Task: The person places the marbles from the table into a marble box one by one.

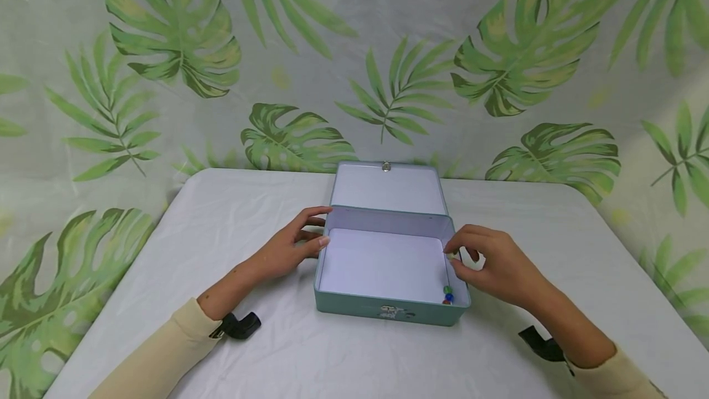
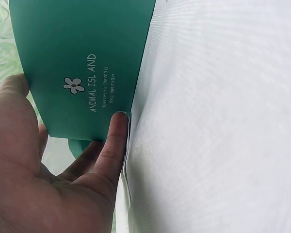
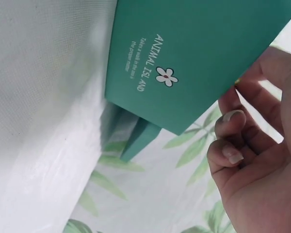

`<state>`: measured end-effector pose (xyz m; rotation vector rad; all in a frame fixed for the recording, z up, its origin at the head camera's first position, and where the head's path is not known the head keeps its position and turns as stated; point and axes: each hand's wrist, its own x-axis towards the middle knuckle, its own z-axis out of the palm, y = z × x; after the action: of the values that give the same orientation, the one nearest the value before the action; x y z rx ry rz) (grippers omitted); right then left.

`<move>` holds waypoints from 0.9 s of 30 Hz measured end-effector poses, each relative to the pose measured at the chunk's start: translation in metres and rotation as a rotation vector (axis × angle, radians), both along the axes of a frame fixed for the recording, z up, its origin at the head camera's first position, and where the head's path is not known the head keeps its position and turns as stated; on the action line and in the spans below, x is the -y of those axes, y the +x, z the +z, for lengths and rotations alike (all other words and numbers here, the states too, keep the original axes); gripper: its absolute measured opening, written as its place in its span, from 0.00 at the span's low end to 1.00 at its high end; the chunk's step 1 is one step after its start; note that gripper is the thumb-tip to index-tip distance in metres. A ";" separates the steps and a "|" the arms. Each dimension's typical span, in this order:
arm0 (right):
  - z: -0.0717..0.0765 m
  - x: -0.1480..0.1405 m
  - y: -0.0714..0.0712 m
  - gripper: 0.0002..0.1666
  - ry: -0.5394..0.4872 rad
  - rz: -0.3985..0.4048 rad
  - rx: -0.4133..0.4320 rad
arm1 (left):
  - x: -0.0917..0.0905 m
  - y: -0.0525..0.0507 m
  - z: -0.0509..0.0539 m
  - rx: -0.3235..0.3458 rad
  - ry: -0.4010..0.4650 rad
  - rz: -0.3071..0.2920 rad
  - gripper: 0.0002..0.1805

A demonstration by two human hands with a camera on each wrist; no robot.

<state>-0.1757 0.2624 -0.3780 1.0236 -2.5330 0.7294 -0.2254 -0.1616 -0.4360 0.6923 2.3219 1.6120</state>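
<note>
A teal tin box [image 1: 354,303] with a pale inside stands on the table, its lid [image 1: 388,186] swung back. Against the box's left wall rests my left hand [image 1: 288,242], its thumb and fingers extended and touching the outside. Over the right rim, my right hand [image 1: 493,260] pinches a small yellowish bead [image 1: 451,255] between thumb and fingers; only a sliver of it shows. Inside the near right corner lie a green bead [image 1: 447,290], a blue bead [image 1: 449,297] and a partly hidden red bead [image 1: 446,302].
A white cloth [image 1: 249,202] covers the table under the box. Behind it hangs a leaf-print curtain [image 1: 310,79]. Black wrist mounts [image 1: 240,326] sit on both forearms. Printed lettering and a flower [image 2: 73,85] mark the tin's side.
</note>
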 end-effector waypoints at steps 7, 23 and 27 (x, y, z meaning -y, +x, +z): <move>-0.003 0.001 -0.001 0.21 -0.033 0.065 0.008 | 0.000 -0.001 0.000 -0.001 0.000 -0.001 0.33; -0.012 -0.037 -0.027 0.21 -0.141 -0.093 -0.124 | 0.000 0.000 0.001 -0.052 0.000 0.013 0.33; -0.017 -0.054 -0.034 0.15 -0.096 -0.192 -0.132 | 0.001 0.000 0.001 -0.047 0.008 0.011 0.33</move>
<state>-0.2099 0.3161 -0.3947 0.7592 -2.4160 0.6966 -0.2253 -0.1624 -0.4346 0.7271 2.3576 1.6272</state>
